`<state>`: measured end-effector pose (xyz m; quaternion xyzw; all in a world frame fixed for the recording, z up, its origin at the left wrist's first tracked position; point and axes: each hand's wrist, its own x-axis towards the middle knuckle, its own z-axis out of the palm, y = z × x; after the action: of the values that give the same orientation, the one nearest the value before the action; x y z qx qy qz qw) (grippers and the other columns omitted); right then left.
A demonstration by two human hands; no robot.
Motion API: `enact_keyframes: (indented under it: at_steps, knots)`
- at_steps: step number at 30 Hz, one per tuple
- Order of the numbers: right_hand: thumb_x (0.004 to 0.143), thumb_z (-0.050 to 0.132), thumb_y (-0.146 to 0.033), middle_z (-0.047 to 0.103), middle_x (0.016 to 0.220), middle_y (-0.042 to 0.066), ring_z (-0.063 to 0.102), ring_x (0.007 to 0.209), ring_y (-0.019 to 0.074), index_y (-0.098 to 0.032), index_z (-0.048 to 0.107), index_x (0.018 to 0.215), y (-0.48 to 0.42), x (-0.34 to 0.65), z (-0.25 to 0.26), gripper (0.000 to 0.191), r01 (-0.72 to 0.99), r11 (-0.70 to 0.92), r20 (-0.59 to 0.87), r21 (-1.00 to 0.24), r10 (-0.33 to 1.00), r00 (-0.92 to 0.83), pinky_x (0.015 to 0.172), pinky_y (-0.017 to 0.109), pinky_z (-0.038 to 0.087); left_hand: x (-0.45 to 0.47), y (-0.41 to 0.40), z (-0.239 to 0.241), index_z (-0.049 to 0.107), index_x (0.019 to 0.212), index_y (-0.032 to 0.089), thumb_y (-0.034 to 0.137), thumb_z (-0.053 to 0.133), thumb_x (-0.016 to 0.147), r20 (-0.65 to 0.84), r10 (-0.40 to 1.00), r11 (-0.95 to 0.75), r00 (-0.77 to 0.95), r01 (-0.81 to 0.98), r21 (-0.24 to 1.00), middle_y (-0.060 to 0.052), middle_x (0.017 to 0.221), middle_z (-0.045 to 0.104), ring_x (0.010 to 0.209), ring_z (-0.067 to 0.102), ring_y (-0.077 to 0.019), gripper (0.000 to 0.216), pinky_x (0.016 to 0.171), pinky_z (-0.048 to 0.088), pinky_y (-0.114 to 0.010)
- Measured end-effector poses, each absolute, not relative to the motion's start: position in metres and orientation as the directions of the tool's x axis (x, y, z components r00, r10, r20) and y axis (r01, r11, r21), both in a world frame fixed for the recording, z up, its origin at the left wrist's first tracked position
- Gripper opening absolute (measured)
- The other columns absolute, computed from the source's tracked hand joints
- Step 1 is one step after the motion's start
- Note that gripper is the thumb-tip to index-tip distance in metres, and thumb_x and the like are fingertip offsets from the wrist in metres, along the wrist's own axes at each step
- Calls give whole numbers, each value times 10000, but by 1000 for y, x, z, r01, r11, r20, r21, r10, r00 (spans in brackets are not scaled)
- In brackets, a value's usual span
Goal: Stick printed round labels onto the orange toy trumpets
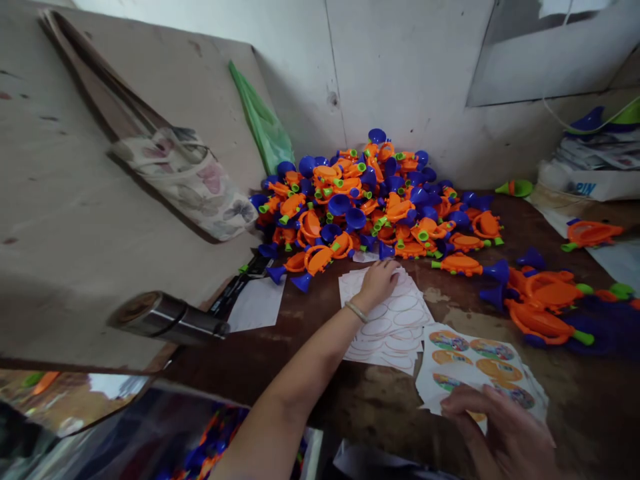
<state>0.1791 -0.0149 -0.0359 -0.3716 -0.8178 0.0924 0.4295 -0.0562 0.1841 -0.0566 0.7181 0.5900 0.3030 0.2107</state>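
My left hand [381, 283] reaches across to the far end of a pile of white sheets [390, 327] with rows of empty oval outlines. Its fingers rest on the paper, slightly bent, and a pale bangle [356, 311] circles the wrist. Closer to me on the right, my right hand [510, 433] hovers over the near edge of a stack of sticker sheets [430, 367] printed with colourful ovals. That hand is somewhat blurred; thumb and forefinger are apart, and I make out nothing between them. It hides part of the lower stickers.
A large heap of orange and blue plastic toy horns [360, 207] lies against the wall, with more horns [545, 300] at right. A metal flask [165, 317] stands at left, near a white paper [257, 303]. A floral bag [195, 180] and green plastic bag [265, 127] hang beside the table.
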Motion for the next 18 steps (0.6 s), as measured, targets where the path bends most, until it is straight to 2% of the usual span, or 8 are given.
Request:
enact_keyframes:
  at_steps: [2, 4, 7, 10, 13, 15, 16, 18]
  knots:
    - [927, 675, -98, 861, 789, -70, 838, 627, 185, -277, 658, 1094, -12, 182, -38, 246, 555, 694, 626, -458, 695, -352, 761, 261, 701, -63, 183, -57, 710, 1307, 192, 336, 736, 1029, 203, 974, -202, 97, 780, 593, -119, 1416, 696, 1285, 683, -302, 314, 1086, 585, -548]
    - [930, 683, -116, 861, 789, -57, 834, 620, 198, -279, 658, 1074, -9, 186, -42, 220, 587, 675, 611, -446, 709, -352, 733, 274, 703, -84, 181, -51, 718, 1310, 202, 220, 709, 1015, 234, 972, -118, -12, 838, 533, -156, 1533, 636, 1482, 548, -359, 295, 1218, 465, -618]
    - [937, 684, -131, 860, 784, -48, 827, 608, 213, -285, 657, 1091, -6, 190, -49, 220, 583, 669, 609, -460, 716, -341, 707, 305, 704, -126, 183, -38, 654, 1432, 190, 115, 686, 950, 265, 933, 85, -242, 868, 490, -244, 1679, 482, 1647, 294, -464, 489, 1289, 251, -769]
    - [935, 706, -136, 861, 786, -44, 818, 602, 230, -296, 664, 1114, -5, 190, -54, 243, 554, 690, 620, -465, 701, -354, 722, 355, 704, -163, 184, -23, 636, 1434, 168, 98, 744, 857, 230, 908, 191, -351, 834, 518, -284, 1583, 562, 1580, 387, -521, 591, 1238, 233, -849]
    - [905, 773, -190, 855, 780, -30, 812, 637, 263, -313, 712, 1106, -2, 191, -52, 243, 559, 686, 642, -465, 697, -321, 729, 419, 695, -178, 173, -7, 637, 1397, 159, 114, 713, 863, 203, 908, 179, -366, 778, 602, -266, 1507, 623, 1527, 473, -478, 541, 1252, 311, -762]
    - [845, 848, -274, 855, 827, -7, 823, 741, 314, -350, 763, 1078, 1, 191, -44, 260, 573, 630, 642, -525, 735, -220, 768, 502, 687, -172, 152, 3, 603, 1415, 148, 178, 668, 922, 184, 920, 134, -346, 719, 682, -252, 1489, 634, 1469, 548, -425, 498, 1222, 420, -654]
    - [796, 890, -313, 858, 890, 11, 827, 833, 354, -382, 783, 1069, 3, 189, -39, 301, 565, 581, 628, -585, 766, -137, 803, 560, 679, -164, 137, 7, 597, 1411, 152, 233, 648, 958, 166, 934, 103, -317, 683, 723, -233, 1456, 660, 1398, 614, -390, 464, 1174, 490, -588]
    - [702, 946, -370, 847, 1097, 48, 793, 1060, 441, -459, 788, 1115, 5, 180, -29, 451, 506, 476, 573, -720, 818, 46, 864, 672, 646, -136, 101, 11, 646, 1313, 177, 400, 641, 998, 99, 977, 30, -187, 588, 808, -161, 1269, 760, 1133, 750, -307, 386, 989, 609, -450]
